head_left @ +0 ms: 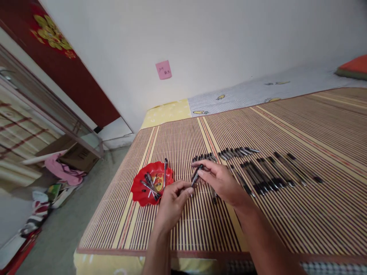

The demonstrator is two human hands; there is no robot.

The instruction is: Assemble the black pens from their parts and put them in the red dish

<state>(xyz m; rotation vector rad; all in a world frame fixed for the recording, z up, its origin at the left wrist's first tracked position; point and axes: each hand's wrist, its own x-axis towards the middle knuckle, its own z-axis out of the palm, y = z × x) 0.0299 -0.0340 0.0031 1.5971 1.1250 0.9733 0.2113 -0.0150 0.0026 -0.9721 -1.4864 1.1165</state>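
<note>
Between my two hands is a dark pen [196, 176], tilted, its black end toward the right. My left hand [176, 196] pinches its lower end with thumb and fingers. At the upper end, the fingers of my right hand [218, 177] close round it. Left of them sits a red scalloped plate [137, 195] with several pens [150, 179] and small pen parts in it. Rows of short pen pieces [236, 152] lie just beyond my right hand. To its right, several longer pens [262, 175] lie side by side. Another pen [214, 196] is partly hidden below my right hand.
A striped bamboo mat [114, 217] covers the bed. Behind it stands a white wall with a pink note [163, 70]. An orange item [354, 67] lies at the far right. On the floor at left are a cardboard box [78, 156] and a pink cloth [61, 170].
</note>
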